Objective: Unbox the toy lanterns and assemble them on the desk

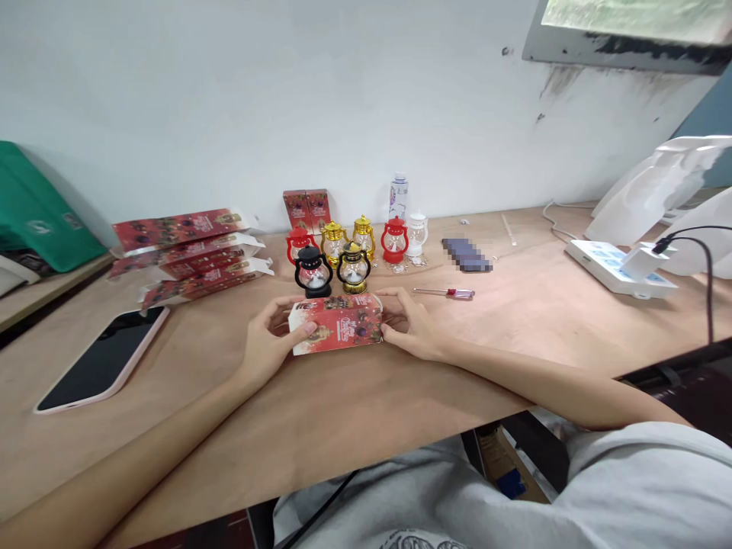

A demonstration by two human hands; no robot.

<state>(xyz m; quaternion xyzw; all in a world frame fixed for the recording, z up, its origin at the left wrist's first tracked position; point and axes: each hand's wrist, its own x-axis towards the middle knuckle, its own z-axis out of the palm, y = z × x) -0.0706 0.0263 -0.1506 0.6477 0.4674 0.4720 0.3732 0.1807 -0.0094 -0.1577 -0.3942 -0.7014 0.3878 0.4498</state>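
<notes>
A red printed box [337, 326] with a festive pattern lies across the middle of the wooden table [366, 427]. My left hand [274, 335] grips its left end, the thumb on the front face. At the right end, my right hand [409, 326] holds the box's edge between thumb and fingers. Just behind the box stand a black lantern [313, 273] and a black-and-gold lantern [354, 270]. Further back are red lanterns [394, 241], gold lanterns [334, 244] and a white lantern [417, 235].
Flattened red boxes [194, 259] and a phone [103, 358] lie on the left. Two upright boxes [307, 211] and a bottle [399, 198] stand by the wall. A screwdriver [457, 293], a blurred dark object [467, 255] and a power strip [618, 267] are on the right.
</notes>
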